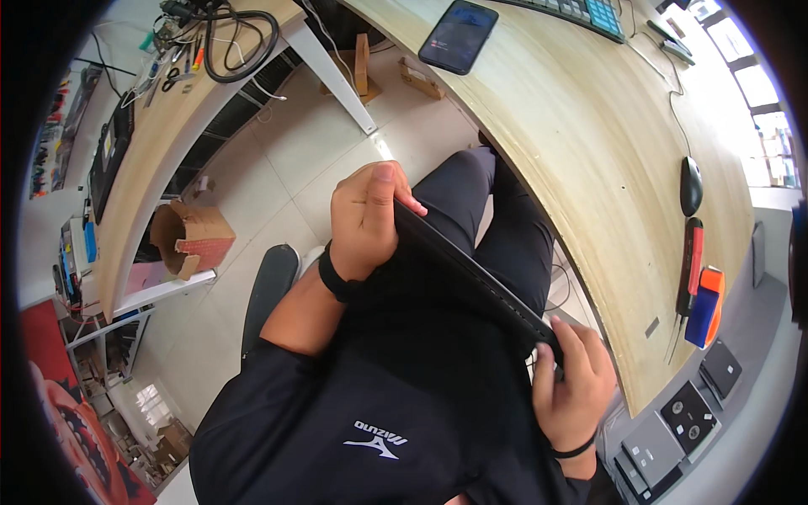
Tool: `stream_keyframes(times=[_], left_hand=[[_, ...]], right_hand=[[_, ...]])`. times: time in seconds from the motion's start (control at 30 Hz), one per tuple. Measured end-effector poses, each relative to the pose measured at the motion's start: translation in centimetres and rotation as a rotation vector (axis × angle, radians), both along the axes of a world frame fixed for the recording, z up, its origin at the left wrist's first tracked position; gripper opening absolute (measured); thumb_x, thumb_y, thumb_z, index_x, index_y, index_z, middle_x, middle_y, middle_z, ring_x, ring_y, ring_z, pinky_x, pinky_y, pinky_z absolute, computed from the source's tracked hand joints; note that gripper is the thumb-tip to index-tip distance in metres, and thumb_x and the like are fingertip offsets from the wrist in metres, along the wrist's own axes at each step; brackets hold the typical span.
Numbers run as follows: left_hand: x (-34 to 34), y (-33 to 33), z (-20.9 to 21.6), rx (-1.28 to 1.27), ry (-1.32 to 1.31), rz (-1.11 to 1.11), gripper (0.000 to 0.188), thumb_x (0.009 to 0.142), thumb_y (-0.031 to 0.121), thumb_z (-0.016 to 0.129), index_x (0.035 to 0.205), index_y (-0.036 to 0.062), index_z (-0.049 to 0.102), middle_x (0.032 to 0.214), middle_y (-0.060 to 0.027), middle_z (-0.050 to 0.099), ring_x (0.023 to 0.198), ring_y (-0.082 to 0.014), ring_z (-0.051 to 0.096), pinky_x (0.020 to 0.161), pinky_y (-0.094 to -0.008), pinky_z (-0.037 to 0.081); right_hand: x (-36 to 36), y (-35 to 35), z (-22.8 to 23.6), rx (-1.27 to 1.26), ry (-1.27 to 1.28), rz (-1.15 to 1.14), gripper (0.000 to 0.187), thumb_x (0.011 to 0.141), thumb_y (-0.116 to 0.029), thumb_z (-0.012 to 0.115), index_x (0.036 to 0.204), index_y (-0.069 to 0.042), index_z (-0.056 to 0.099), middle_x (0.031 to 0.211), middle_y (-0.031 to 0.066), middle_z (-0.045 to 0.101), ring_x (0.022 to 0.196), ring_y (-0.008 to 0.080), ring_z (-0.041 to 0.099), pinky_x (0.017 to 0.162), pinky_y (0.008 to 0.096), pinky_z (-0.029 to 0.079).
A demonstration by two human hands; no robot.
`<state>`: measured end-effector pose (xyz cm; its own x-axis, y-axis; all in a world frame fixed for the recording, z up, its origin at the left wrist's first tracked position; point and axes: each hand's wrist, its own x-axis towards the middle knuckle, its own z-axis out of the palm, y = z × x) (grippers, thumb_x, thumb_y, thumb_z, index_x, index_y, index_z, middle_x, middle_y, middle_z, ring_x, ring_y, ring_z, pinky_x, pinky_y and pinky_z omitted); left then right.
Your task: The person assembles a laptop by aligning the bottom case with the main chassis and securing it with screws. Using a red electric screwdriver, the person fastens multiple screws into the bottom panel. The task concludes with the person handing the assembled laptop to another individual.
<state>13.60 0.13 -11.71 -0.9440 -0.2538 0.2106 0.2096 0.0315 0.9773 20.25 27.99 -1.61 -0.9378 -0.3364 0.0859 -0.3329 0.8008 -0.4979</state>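
Note:
Between my two hands, over my lap, is a thin black laptop (pixel 475 273), tilted so that mostly its long narrow edge shows, with a row of small slots along it. My left hand (pixel 366 219) is closed on its upper left end, thumb raised along the near side. At the lower right end, my right hand (pixel 576 370) pinches the corner between thumb and fingers. The laptop's broad faces are mostly hidden by the angle and blend into my black shirt. Neither hand touches the wooden desk (pixel 589 185) at the right.
On the desk lie a phone (pixel 459 35), a keyboard (pixel 564 10), a mouse (pixel 690 187), a red-and-black tool (pixel 690 265) and an orange-and-blue object (pixel 705 307). Several laptops (pixel 652 450) rest beyond its edge. At left, another table (pixel 181 118) carries cables and scissors; a cardboard box (pixel 206 240) stands below.

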Motion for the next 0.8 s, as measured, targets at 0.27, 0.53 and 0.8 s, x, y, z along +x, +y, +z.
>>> stream_keyframes(times=[0.27,0.53,0.8], left_hand=[[0.6,1.2,1.2,-0.286,0.101,-0.016,0.047,0.109,0.019,0.036,0.071,-0.0022,0.053,0.064,-0.0120,0.056,0.055,-0.0193,0.058,0.057,-0.0310,0.051],[0.9,0.2,0.3,-0.330,0.117,0.011,0.047,0.109,0.019,0.038,0.071,-0.0027,0.054,0.064,-0.0112,0.055,0.055,-0.0184,0.057,0.054,-0.0305,0.050],[-0.2,-0.6,-0.1,-0.275,0.033,0.028,0.051,0.110,0.022,0.040,0.068,-0.0028,0.053,0.063,-0.0095,0.056,0.057,-0.0151,0.053,0.055,-0.0289,0.047]], right_hand=[[-3.6,-6.8,-2.4,-0.159,0.181,0.073,0.034,0.078,-0.014,0.081,0.105,0.000,0.066,0.088,0.0119,0.060,0.077,0.0308,0.062,0.066,0.0385,0.049],[-5.1,-8.4,-3.1,-0.174,0.220,0.084,0.024,0.077,-0.016,0.081,0.089,-0.003,0.065,0.074,0.0086,0.053,0.065,0.0277,0.056,0.058,0.0369,0.045],[-5.5,-5.9,-1.7,-0.069,0.079,0.084,0.026,0.081,-0.018,0.080,0.098,-0.002,0.068,0.084,0.0118,0.063,0.072,0.0326,0.062,0.064,0.0378,0.049]])
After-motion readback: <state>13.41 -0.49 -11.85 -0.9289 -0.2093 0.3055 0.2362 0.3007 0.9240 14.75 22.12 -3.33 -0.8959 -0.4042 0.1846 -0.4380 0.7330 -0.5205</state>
